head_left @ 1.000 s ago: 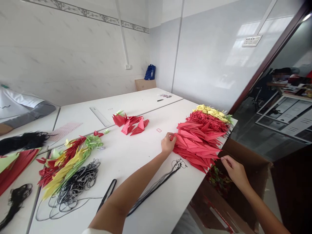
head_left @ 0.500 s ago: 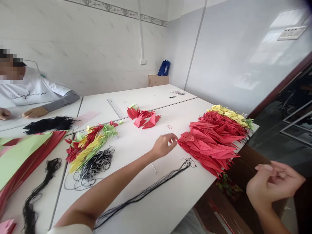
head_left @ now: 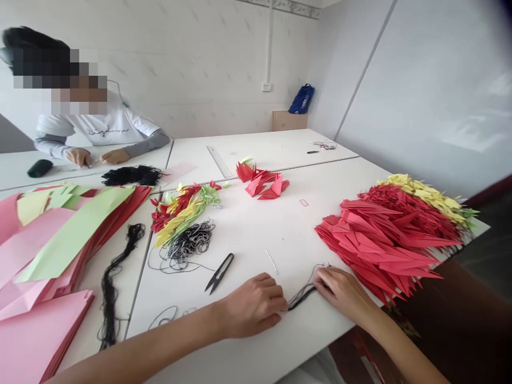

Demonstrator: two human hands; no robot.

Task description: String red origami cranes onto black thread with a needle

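Near the table's front edge, a bundle of thin black cords (head_left: 303,297) runs between my hands. My left hand (head_left: 256,305) is closed, its fingers curled over the cords, which vanish beneath it. At the knotted end, my right hand (head_left: 340,288) has its fingers closed on the cords; the fingertips are partly hidden. Beside my right hand lies a big pile of folded red paper pieces (head_left: 372,229). A thin white stick (head_left: 271,262) rests above the cords, and black thread snips (head_left: 220,274) lie to the left of it.
Folded red, yellow and green paper pieces (head_left: 186,208) lie by a tangle of black cord (head_left: 191,240). Further left are coloured paper sheets (head_left: 60,240) and a black thread hank (head_left: 110,288). More red pieces (head_left: 266,184) sit mid-table. Across the table sits a person (head_left: 104,125).
Both hands have moved onto the black cords: my left came back from the red pile, my right came in from beyond the table edge. The view has swung left, and the snips now show.
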